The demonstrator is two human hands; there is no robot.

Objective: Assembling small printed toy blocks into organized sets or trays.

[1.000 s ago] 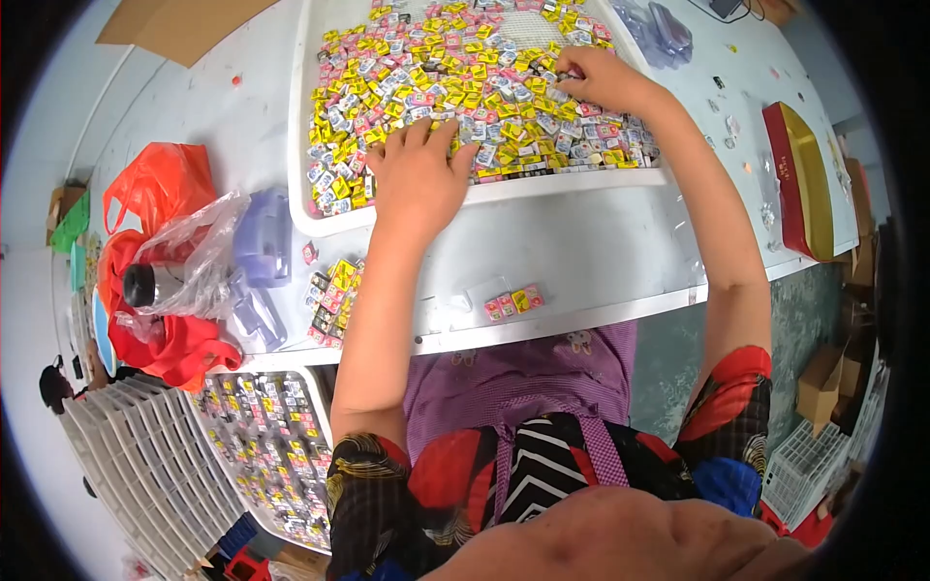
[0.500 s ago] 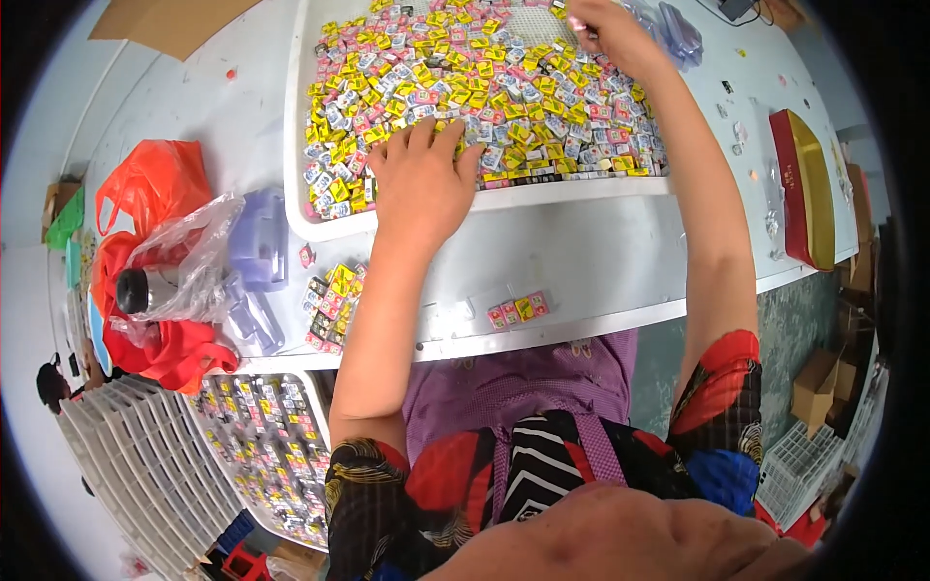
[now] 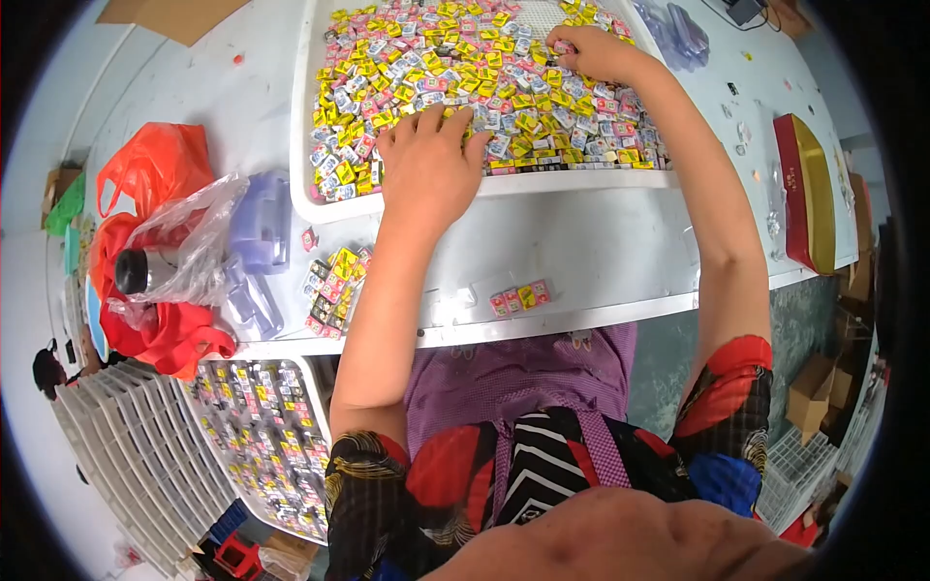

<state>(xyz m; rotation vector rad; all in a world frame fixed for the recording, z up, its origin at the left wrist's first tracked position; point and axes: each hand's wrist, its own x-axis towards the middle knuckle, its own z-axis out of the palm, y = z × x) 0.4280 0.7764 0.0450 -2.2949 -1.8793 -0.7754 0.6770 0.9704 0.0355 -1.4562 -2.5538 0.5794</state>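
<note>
A white tray [image 3: 334, 208] holds a dense heap of tiny wrapped blocks [image 3: 465, 82], coloured yellow, pink, white and black. Spread over the heap's near left part, my left hand [image 3: 431, 165] rests with its fingers apart and grips nothing. My right hand [image 3: 601, 53] is at the far right of the heap, its fingers curled. A small pink block [image 3: 564, 46] shows at its fingertips; the thumb side is partly hidden. Several similar blocks stand in a cluster [image 3: 337, 290] beside my left forearm, and a short row of blocks [image 3: 519, 298] lies near the table's front edge.
On the left lie red plastic bags [image 3: 160, 169], a dark-capped bottle [image 3: 145, 269] under clear plastic, and clear plastic trays [image 3: 260, 223]. A red and gold box [image 3: 804, 194] stands at right. Below left, another filled tray [image 3: 262, 436] sits beside stacked white trays [image 3: 136, 445].
My right hand has come down and left from the tray's far right edge into the heap. My left hand stays on the blocks, nearly in place. The view has shifted slightly.
</note>
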